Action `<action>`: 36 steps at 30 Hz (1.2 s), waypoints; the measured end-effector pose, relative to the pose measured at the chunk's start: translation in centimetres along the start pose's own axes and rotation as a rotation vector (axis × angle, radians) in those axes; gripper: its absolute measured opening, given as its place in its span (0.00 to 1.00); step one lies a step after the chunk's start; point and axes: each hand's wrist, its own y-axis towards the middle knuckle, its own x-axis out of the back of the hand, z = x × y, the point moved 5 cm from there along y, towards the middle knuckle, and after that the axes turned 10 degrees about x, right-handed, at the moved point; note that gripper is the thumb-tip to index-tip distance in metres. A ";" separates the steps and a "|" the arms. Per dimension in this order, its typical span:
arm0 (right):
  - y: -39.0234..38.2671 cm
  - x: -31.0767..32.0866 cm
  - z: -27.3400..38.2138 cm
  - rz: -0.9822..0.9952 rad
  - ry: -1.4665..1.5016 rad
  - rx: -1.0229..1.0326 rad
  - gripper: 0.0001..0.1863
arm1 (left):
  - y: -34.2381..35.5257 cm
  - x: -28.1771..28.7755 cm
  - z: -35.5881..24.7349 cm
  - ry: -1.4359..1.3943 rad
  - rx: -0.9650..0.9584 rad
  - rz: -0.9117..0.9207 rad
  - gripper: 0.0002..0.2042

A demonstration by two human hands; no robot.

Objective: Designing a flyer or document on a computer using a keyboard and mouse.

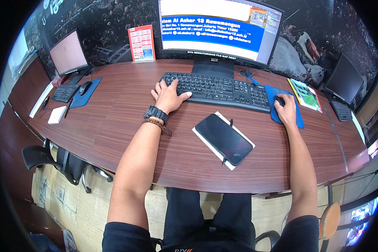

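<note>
My left hand [169,95] rests on the left end of a black keyboard [218,90], fingers spread over the keys and thumb stretched along the front edge. A dark watch and a beaded bracelet sit on that wrist. At the keyboard's right, my right hand [286,110] is wrapped over a dark computer mouse [280,101], which it mostly covers, on a blue mouse pad [298,117]. Behind the keyboard stands a large monitor [218,29] showing a blue and white layout. Between my forearms a black smartphone [224,138] lies on white paper, with a pen partly under it.
A red and white desk calendar [142,43] stands left of the monitor. Farther left are another monitor [69,52], a keyboard, a mouse and a white notepad [57,115]. Printed booklets [305,95] and a third monitor [344,78] are at right. An office chair [46,158] is below left.
</note>
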 end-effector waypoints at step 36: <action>0.1 -0.1 0.1 0.023 0.041 0.057 0.17 | -0.1 0.0 -0.1 0.000 -0.007 -0.016 0.40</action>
